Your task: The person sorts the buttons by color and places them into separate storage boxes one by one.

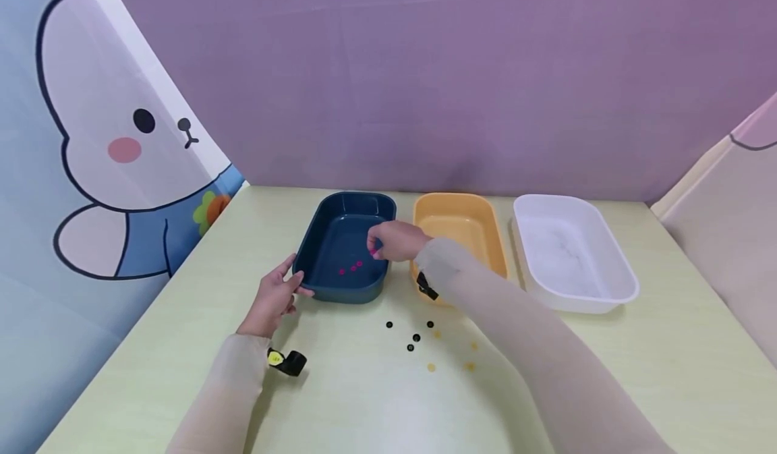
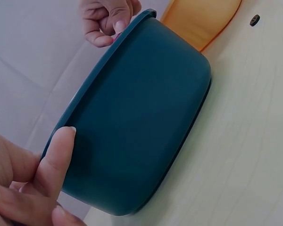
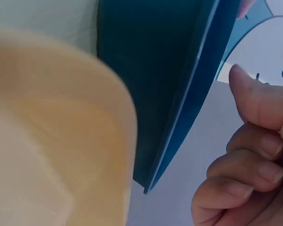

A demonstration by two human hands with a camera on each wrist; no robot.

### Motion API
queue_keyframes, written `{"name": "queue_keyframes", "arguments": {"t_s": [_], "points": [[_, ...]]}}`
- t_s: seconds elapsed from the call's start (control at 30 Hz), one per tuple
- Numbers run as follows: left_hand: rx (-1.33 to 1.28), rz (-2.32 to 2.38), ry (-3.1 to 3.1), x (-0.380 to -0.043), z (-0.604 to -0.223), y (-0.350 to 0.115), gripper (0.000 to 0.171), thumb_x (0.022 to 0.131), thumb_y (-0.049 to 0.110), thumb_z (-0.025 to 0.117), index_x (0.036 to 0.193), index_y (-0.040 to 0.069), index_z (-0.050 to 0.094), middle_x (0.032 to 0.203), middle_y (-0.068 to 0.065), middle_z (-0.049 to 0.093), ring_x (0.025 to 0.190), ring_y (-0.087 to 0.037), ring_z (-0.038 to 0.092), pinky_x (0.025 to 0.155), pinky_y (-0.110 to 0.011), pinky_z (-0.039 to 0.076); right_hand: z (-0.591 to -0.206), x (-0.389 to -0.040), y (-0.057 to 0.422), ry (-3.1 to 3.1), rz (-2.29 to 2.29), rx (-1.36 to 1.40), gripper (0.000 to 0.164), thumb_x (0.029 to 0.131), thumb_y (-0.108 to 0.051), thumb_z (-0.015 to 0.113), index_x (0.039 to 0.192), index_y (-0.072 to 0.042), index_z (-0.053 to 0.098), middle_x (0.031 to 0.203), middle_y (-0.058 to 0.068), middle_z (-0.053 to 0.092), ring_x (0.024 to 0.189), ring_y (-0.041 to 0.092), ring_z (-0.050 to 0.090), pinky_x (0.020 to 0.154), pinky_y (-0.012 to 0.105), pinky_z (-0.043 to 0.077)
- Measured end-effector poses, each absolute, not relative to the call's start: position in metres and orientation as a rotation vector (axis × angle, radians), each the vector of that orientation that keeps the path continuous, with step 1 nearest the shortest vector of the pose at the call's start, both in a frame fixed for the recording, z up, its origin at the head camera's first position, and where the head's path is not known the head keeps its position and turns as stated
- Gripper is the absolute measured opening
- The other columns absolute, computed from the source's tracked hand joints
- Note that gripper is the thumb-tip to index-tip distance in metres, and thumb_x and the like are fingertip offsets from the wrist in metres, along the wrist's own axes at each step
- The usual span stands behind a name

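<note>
My left hand (image 1: 273,299) grips the near left corner of a dark blue tray (image 1: 342,295); in the left wrist view a finger (image 2: 59,157) lies against the tray's outer wall. Over the tray's right side, my right hand (image 1: 397,240) pinches a small pink button (image 1: 373,252) between fingertips. Its pink edge also peeks out at the rim in the left wrist view. Inside the tray lie a few pink buttons (image 1: 354,268). The right wrist view shows the right hand's curled fingers (image 3: 231,188), with the button hidden.
A yellow tray (image 1: 499,245), partly behind the right forearm, stands right of the blue one. Farther right is a white tray (image 1: 619,285). Several black buttons (image 1: 416,337) and several yellow buttons (image 1: 432,367) lie on the table (image 1: 352,400) in front. A purple cloth (image 1: 437,90) hangs behind.
</note>
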State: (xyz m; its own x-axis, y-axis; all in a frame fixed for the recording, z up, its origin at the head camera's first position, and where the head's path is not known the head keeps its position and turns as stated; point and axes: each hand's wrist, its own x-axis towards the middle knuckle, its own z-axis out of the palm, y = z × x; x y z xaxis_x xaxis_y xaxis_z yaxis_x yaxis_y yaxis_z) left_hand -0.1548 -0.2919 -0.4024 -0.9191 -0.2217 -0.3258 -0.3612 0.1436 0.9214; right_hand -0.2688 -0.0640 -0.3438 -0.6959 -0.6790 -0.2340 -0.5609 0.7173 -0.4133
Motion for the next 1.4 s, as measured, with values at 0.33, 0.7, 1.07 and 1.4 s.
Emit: {"name": "queue_keyframes", "arguments": {"t_s": [0.33,0.7,1.07,1.4], "points": [[-0.564,1.899,2.293,-0.162,-0.402,-0.284,0.058,0.104,0.016,0.042,0.155,0.015,0.014,0.063,0.006,0.066,0.038,-0.007,0.036,0.043,-0.022,0.034,-0.345,-0.279,-0.063,2.56,-0.439,-0.953,0.004,0.093,-0.017,0.065,0.096,-0.016,0.063,0.097,-0.003,0.062,0.091,0.018,0.054,0.082,0.033,0.046],[-0.596,1.874,2.309,-0.158,-0.404,-0.286,0.058,0.104,0.017,0.041,0.155,0.016,0.013,0.065,0.005,0.067,0.041,-0.009,0.037,0.044,-0.022,0.033,-0.343,-0.281,-0.08,2.569,-0.361,-1.021,0.004,0.093,-0.017,0.064,0.097,-0.016,0.065,0.101,-0.003,0.062,0.093,0.017,0.054,0.077,0.032,0.046],[-0.603,1.87,2.324,-0.154,-0.402,-0.287,0.059,0.104,0.017,0.041,0.155,0.015,0.012,0.065,0.005,0.066,0.041,-0.009,0.036,0.045,-0.023,0.033,-0.338,-0.284,-0.102,2.587,-0.323,-1.013,0.004,0.092,-0.015,0.066,0.096,-0.017,0.065,0.103,-0.003,0.062,0.093,0.016,0.054,0.076,0.033,0.047],[-0.603,1.879,2.335,-0.153,-0.402,-0.286,0.058,0.104,0.015,0.042,0.155,0.013,0.015,0.065,0.003,0.067,0.039,-0.008,0.035,0.044,-0.023,0.033,-0.336,-0.287,-0.124,2.566,-0.33,-1.055,0.006,0.092,-0.015,0.064,0.098,-0.015,0.066,0.104,-0.002,0.062,0.093,0.016,0.053,0.076,0.032,0.046]]}}
